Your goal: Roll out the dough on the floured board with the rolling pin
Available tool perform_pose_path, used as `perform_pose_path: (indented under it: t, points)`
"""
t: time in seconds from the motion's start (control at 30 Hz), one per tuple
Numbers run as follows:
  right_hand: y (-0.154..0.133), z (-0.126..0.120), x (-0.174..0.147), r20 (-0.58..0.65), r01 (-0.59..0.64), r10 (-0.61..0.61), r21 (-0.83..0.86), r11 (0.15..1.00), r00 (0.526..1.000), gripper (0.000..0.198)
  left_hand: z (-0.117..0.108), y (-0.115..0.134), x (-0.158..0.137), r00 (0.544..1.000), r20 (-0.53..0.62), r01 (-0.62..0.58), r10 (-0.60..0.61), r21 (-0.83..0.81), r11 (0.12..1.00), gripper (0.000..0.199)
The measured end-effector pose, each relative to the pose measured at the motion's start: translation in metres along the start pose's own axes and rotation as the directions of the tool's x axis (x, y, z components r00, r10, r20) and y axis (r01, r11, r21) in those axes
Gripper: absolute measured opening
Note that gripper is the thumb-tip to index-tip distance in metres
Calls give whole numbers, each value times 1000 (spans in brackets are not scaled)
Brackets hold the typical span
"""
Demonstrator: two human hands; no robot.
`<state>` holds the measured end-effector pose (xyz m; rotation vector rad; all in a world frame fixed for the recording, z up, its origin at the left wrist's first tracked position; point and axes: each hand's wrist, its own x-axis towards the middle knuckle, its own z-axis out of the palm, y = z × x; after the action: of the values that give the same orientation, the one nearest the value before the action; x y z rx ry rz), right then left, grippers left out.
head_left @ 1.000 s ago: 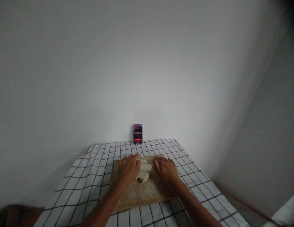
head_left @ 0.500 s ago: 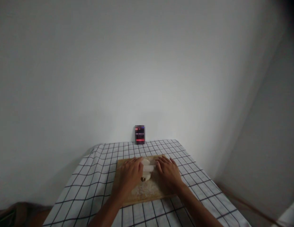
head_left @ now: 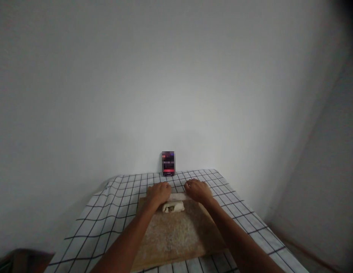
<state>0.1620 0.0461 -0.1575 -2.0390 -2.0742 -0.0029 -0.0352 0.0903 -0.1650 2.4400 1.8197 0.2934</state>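
A pale rolling pin [head_left: 178, 196] lies crosswise near the far edge of a floury wooden board [head_left: 176, 239]. My left hand [head_left: 159, 192] is closed over its left end, knuckles up. Over the right end, my right hand [head_left: 198, 190] is curled in the same way. Just on the near side of the pin sits a small piece of dough [head_left: 173, 206], thick and whitish, with a dark spot like filling showing at its front. I cannot tell whether the pin touches the dough. The fingertips of both hands are hidden.
A white cloth with a dark grid [head_left: 108, 212] covers the table under the board. A small dark upright device with a blurred screen [head_left: 168, 163] leans against the pale wall [head_left: 170, 94] behind. Something dark brown [head_left: 25, 259] stands at the lower left.
Both hands have moved away from me with the rolling pin, toward the board's far edge. Their fingers, stretched out before, are now curled. The dough shows more fully on the near side.
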Motion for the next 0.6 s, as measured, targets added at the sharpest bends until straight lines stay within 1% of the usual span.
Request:
perform_pose_path:
  t: [0.1, 0.2, 0.37, 0.47, 0.53, 0.6]
  points:
    - [2, 1, 5, 63, -23, 23, 1, 1000, 998, 41, -2, 2, 4, 1000, 1, 2, -2, 13, 1000, 44]
    - [2, -1, 2, 81, -25, 26, -17, 1000, 996, 41, -3, 4, 0, 1000, -9, 1, -1, 13, 1000, 44]
    - [-2, -6, -15, 30, 6, -4, -45, 999, 1000, 41, -4, 6, -18, 998, -67, -13, 13, -8, 1000, 43]
    - [-6, -6, -29, -23, 13, -14, -46, 999, 1000, 39, -1, 7, -34, 993, -115, -35, 33, -14, 999, 43]
    - [-8, -4, -41, -65, 25, -29, -52, 998, 997, 40, 3, 6, -46, 985, -153, -82, 80, -3, 997, 43]
    - [-10, -2, -55, -101, 24, -28, -47, 999, 995, 42, 8, 5, -59, 966, -216, -139, 141, 22, 990, 43]
